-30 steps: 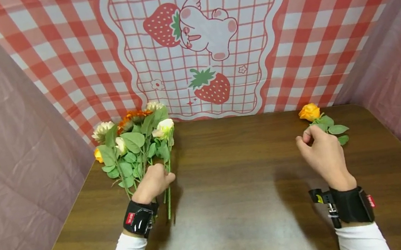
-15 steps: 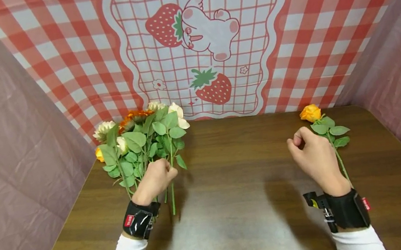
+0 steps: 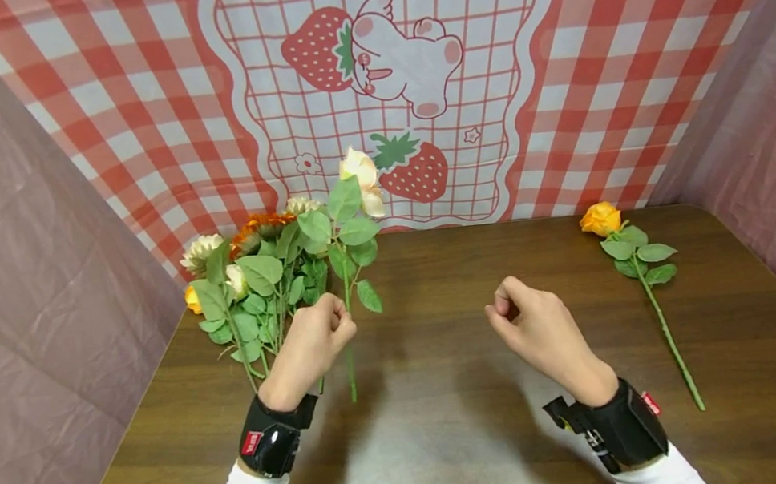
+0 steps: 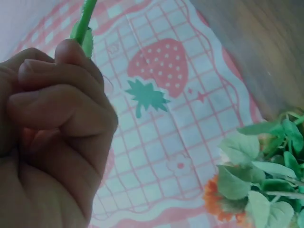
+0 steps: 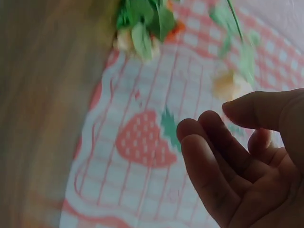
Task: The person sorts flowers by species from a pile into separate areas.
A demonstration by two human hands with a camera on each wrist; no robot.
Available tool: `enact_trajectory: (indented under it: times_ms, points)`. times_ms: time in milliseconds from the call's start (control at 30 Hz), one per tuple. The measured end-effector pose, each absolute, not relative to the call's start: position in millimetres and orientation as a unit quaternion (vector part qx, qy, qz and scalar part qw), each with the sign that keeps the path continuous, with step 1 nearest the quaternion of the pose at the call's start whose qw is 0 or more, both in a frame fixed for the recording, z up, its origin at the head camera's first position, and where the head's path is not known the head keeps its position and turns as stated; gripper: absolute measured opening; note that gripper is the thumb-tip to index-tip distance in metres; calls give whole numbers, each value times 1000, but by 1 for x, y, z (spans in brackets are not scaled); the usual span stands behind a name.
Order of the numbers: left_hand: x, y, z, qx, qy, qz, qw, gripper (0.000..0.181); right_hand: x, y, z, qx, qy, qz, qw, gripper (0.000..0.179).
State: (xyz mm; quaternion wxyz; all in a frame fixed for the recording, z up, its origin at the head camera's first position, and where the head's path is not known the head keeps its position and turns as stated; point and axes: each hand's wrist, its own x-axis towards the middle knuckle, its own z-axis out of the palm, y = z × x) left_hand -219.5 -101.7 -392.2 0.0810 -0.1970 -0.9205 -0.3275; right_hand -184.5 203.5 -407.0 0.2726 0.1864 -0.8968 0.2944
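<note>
My left hand (image 3: 309, 344) pinches the green stem of a cream rose (image 3: 361, 176) between curled fingers and thumb. That rose stands upright, raised off the table, just right of the pile of flowers (image 3: 258, 278). In the left wrist view, a piece of the stem (image 4: 84, 21) sticks out above the fingers. My right hand (image 3: 541, 336) hovers over the middle right of the table, fingers loosely bent and holding nothing. The right wrist view shows a gap between its thumb and fingertips. A single yellow-orange rose (image 3: 601, 219) lies on the table to the right of that hand.
The pile at the left holds an orange flower (image 3: 261, 229), whitish blooms (image 3: 202, 254) and another yellow rose (image 3: 192, 299) among leaves. A red-and-white checked cloth (image 3: 634, 58) hangs behind the brown wooden table (image 3: 455, 435). Pink drapes (image 3: 20, 263) flank both sides.
My left hand has lifted the cream rose up and rightward out of the pile. My right hand has moved left, away from the single yellow-orange rose, whose whole stem now shows.
</note>
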Motion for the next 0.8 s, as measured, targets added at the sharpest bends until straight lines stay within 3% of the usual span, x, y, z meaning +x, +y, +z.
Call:
enact_trajectory:
  times_ms: [167, 267, 500, 800]
  points:
    - [-211, -87, -392, -229, -895, -365, 120, 3, -177, 175, -417, 238, -879, 345, 227, 21]
    - [-206, -75, -393, -248, -873, -394, 142, 6, -172, 160, -422, 261, -862, 378, 213, 30]
    - [-194, -54, -398, -301, -831, -426, 195, 9, -167, 144, -429, 296, -830, 411, 233, 48]
    - [-185, -39, -407, -344, -808, -428, 213, 9, -167, 141, -433, 354, -803, 405, 257, 36]
